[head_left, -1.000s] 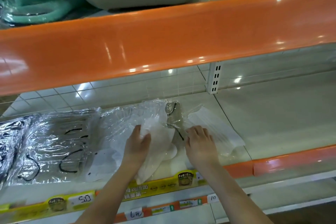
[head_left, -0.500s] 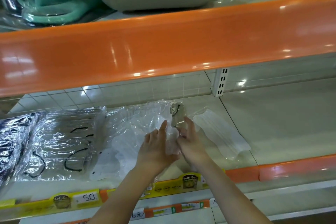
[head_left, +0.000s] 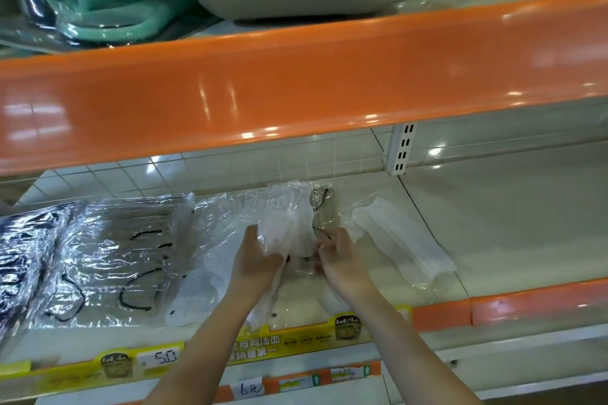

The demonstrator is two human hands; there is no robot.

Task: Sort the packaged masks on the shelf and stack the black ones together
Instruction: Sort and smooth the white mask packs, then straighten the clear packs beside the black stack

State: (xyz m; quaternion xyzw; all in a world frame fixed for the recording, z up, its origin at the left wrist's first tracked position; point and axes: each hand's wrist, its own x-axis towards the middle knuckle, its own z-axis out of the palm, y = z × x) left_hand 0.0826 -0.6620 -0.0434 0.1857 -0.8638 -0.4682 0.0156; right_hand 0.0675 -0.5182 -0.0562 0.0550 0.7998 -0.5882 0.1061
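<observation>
we see both hands working at the middle of the cream metal shelf (head_left: 493,223) under its glossy orange front rail (head_left: 296,76). the left hand (head_left: 255,261) grips a white mask in a crinkled clear plastic packet (head_left: 286,227), fingers curled round its lower edge so it stands raised off the shelf. the right hand (head_left: 340,261) pinches a clear packet with a thin black ear loop (head_left: 324,207) just beside it, fingers curled. a pleated white mask in a clear sleeve (head_left: 401,240) lies flat to the right, near the right hand. left of the hands lie clear packets with black ear loops (head_left: 125,256), and at the far left edge the packaged black masks (head_left: 19,260) sit stacked. a yellow price strip (head_left: 296,344) runs along the shelf front.
</observation>
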